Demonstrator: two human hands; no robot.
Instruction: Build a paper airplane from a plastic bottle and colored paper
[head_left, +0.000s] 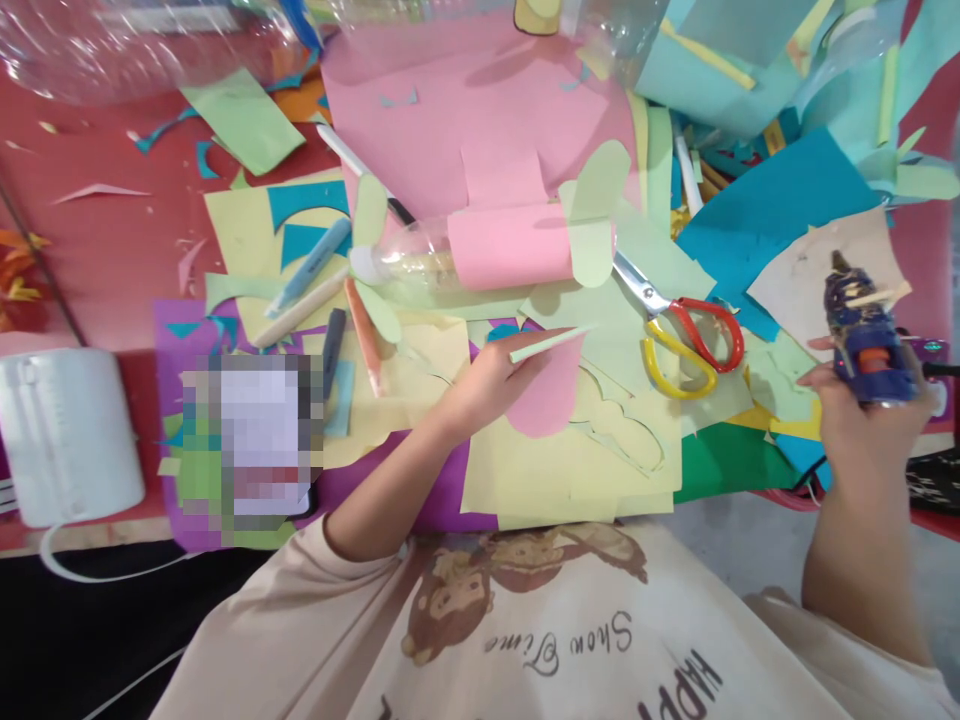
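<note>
My left hand (491,385) is closed on a pale green paper piece (551,343), seen nearly edge-on. A rounded pink paper piece (546,405) shows just below it; I cannot tell if the two are joined. My right hand (870,410), at the far right, is wrapped round a dark blue glue gun (862,340) with an orange trigger, its nozzle pointing away from me. Beyond my left hand lies a clear plastic bottle (416,250) on its side, with a pink paper band (510,247) and pale green paper shapes (596,210) at its base end.
Red-and-yellow scissors (694,345) lie partly open between my hands. Markers (309,268), paper scraps and coloured sheets (420,110) cover the red table (75,190). A white case (71,435) stands left, near a blurred-out phone (262,430). More plastic bottles (150,45) lie at the back.
</note>
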